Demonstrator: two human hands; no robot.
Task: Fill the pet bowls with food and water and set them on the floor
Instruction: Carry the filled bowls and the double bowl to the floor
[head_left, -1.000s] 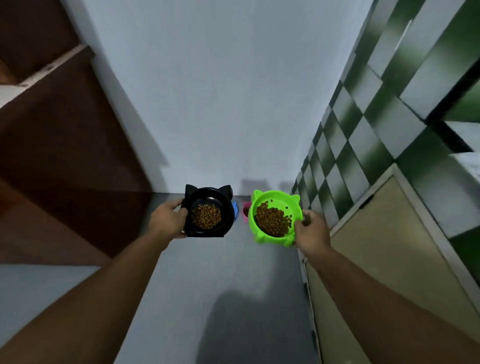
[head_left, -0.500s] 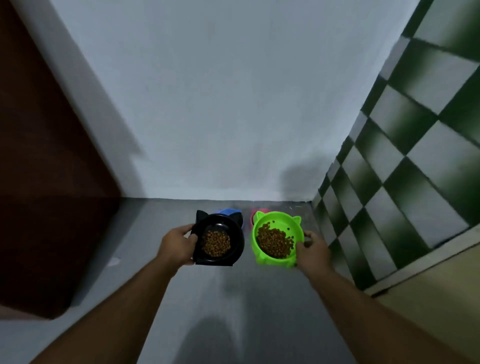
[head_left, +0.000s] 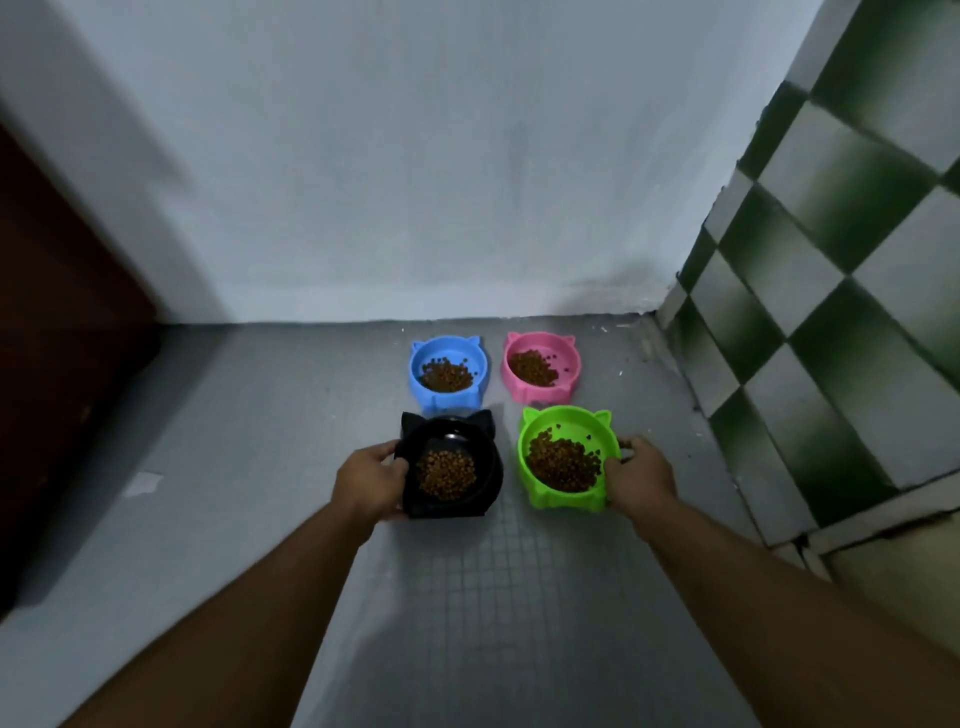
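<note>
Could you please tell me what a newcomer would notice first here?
Four cat-eared bowls of kibble form a square by the wall: blue bowl and pink bowl behind, black bowl and green bowl in front. The left hand grips the black bowl, the right hand the green bowl.

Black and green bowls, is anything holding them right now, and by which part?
Yes. The left hand grips the black bowl by its left rim, and the right hand grips the green bowl by its right rim.
</note>
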